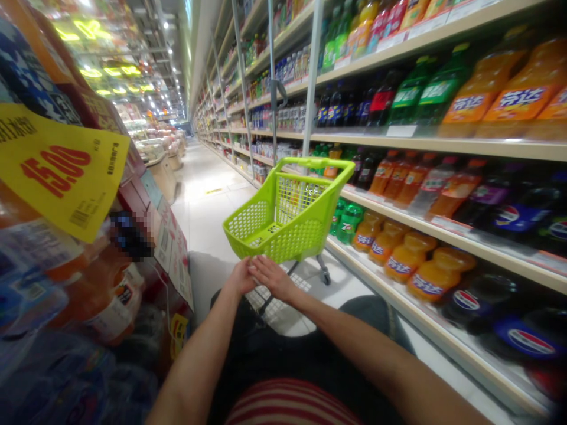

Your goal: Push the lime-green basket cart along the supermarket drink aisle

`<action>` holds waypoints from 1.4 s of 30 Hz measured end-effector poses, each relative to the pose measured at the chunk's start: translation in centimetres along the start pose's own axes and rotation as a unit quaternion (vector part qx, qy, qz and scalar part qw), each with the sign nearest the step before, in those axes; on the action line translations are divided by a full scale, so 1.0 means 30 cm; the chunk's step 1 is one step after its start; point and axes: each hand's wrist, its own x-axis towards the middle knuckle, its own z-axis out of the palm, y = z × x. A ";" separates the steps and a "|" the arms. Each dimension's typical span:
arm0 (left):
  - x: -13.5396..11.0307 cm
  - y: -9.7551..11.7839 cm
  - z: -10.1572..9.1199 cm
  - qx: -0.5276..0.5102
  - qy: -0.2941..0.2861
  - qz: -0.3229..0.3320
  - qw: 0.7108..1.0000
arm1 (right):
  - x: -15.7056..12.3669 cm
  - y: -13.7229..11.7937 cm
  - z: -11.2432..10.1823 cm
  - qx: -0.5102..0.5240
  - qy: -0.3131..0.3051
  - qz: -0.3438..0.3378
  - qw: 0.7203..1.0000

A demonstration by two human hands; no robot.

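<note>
A lime green shopping cart [287,227] stands in the aisle just ahead of me, its basket empty. My left hand [240,276] and my right hand [273,275] meet below the cart's near edge, touching each other. The right hand's fingers lie stretched out over the left hand. The left hand looks curled, and its fingers are hidden under the right hand. Neither hand shows anything held, and neither clearly grips the cart. My forearms reach forward over my dark trousers and striped shirt.
Shelves of soda bottles [416,260] run along the right side. On the left stands a display with a yellow price sign [57,171] and wrapped bottles [101,295]. The white-tiled aisle [208,195] runs ahead into the store.
</note>
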 end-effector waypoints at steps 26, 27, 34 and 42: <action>-0.010 -0.095 -0.150 0.866 0.244 0.177 0.398 | 0.106 0.063 0.065 0.043 -0.069 0.073 0.994; -0.010 -0.094 -0.147 0.867 0.242 0.176 0.398 | 0.110 0.065 0.073 0.043 -0.075 0.071 0.994; -0.014 -0.121 -0.161 0.870 0.224 0.161 0.409 | -0.062 0.037 0.156 0.027 -0.129 0.060 0.990; 0.001 -0.105 -0.157 0.862 0.232 0.165 0.419 | 0.082 0.037 0.099 0.029 -0.063 0.044 0.997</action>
